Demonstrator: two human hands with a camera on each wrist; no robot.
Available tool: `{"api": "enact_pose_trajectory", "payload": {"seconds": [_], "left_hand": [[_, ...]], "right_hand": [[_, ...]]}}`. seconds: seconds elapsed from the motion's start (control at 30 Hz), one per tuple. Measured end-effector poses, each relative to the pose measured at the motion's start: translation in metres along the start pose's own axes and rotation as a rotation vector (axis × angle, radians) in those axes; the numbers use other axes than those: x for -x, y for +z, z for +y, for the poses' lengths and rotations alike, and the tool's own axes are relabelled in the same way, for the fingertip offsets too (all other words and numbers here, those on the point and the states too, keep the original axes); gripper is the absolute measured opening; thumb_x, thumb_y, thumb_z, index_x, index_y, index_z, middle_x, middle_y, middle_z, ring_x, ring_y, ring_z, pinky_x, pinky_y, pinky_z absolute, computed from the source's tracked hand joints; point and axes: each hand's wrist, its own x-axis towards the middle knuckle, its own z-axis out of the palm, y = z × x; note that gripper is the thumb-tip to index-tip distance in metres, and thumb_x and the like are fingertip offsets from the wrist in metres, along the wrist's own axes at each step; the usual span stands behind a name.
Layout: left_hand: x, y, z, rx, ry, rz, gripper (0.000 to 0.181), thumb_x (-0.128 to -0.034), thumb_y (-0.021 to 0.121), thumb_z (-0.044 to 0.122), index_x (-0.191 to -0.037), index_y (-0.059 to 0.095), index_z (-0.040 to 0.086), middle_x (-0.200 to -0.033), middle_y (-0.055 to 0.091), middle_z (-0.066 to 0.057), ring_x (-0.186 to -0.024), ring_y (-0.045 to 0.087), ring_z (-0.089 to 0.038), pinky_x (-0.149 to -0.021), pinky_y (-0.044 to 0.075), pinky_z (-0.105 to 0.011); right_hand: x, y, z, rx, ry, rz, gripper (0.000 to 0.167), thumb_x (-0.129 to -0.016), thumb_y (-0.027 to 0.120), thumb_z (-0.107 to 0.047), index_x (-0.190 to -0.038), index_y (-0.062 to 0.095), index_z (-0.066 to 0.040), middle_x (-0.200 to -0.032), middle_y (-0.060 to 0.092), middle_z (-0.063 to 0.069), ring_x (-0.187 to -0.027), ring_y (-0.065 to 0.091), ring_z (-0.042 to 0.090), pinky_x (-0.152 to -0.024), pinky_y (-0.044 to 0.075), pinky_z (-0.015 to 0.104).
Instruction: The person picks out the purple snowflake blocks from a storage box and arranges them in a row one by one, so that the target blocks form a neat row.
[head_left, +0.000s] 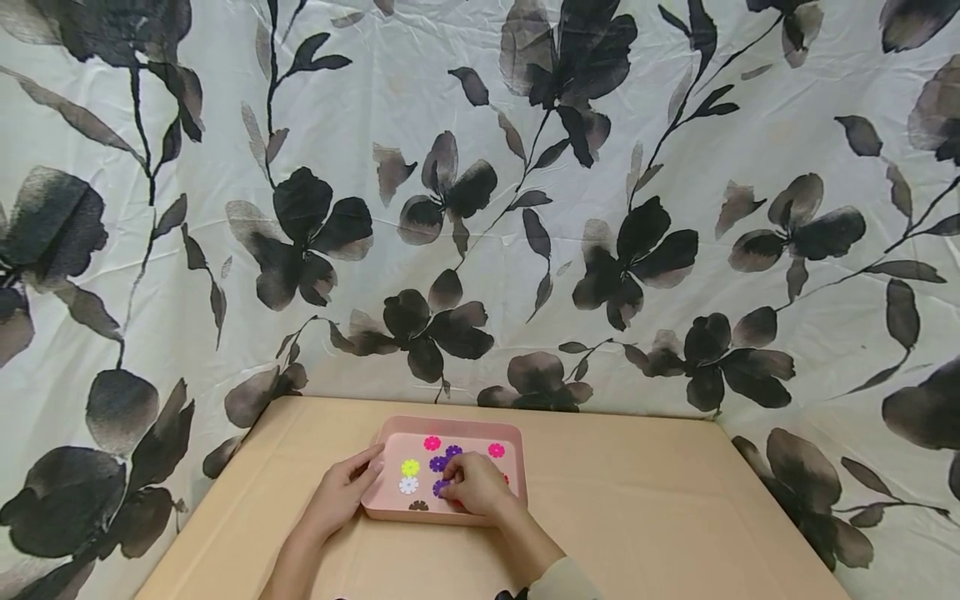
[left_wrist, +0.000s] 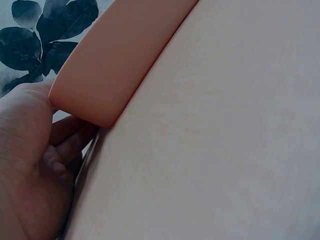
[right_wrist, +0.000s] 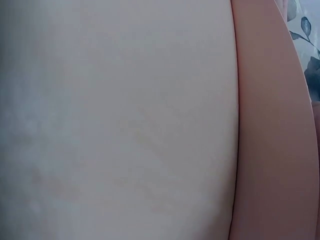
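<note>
A pink tray (head_left: 390,504) lies on the table with several small flower-shaped pieces in it. The left hand (head_left: 333,500) holds the tray's left side, thumb at the rim; in the left wrist view the left hand (left_wrist: 35,165) is against the tray's corner (left_wrist: 110,65). Over the tray, the right hand (head_left: 480,487) has its fingertips together at a purple flower (head_left: 439,489), partly hidden by the fingers. More purple flowers (head_left: 437,464) lie just beyond the fingers. The right wrist view shows mainly the tray's outer wall (right_wrist: 275,125).
Inside the tray are a yellow flower (head_left: 410,467), a white one (head_left: 408,485), a brown one (head_left: 418,505) and pink ones (head_left: 496,450). The tan tabletop (head_left: 637,500) extends on both sides. Behind it hangs a floral cloth (head_left: 525,350).
</note>
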Motion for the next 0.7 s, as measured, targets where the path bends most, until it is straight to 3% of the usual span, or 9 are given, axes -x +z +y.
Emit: {"api": "enact_pose_trajectory", "payload": {"seconds": [0.13,0.43,0.7], "left_hand": [[0.001,0.0,-0.001,0.004,0.004,0.004,0.048,-0.1056,0.063,0.03,-0.149,0.058,0.01,-0.156,0.053,-0.012,-0.15,0.042,-0.034,-0.123,0.034,-0.05],[0.001,0.001,0.003,-0.005,0.005,0.019,0.046,-0.1063,0.062,0.027,-0.148,0.059,0.009,-0.156,0.053,-0.014,-0.15,0.042,-0.034,-0.123,0.034,-0.051],[0.002,0.002,0.006,0.013,0.008,0.013,0.045,-0.1072,0.06,0.024,-0.149,0.058,0.008,-0.156,0.053,-0.013,-0.15,0.042,-0.035,-0.123,0.033,-0.05]], "right_hand": [[0.001,0.0,0.0,-0.024,0.023,-0.009,0.019,-0.084,0.088,-0.015,-0.092,0.07,-0.012,-0.073,0.056,-0.002,-0.067,0.052,0.01,-0.055,0.042,0.02],[0.0,-0.002,-0.003,0.039,-0.001,0.033,0.026,-0.084,0.087,-0.011,-0.09,0.062,-0.014,-0.081,0.054,-0.003,-0.073,0.05,0.01,-0.061,0.042,0.022],[0.006,-0.013,0.001,-0.108,-0.052,0.047,0.015,-0.095,0.077,-0.012,-0.099,0.062,-0.013,-0.082,0.058,-0.004,-0.071,0.053,0.009,-0.053,0.044,0.018]]}}
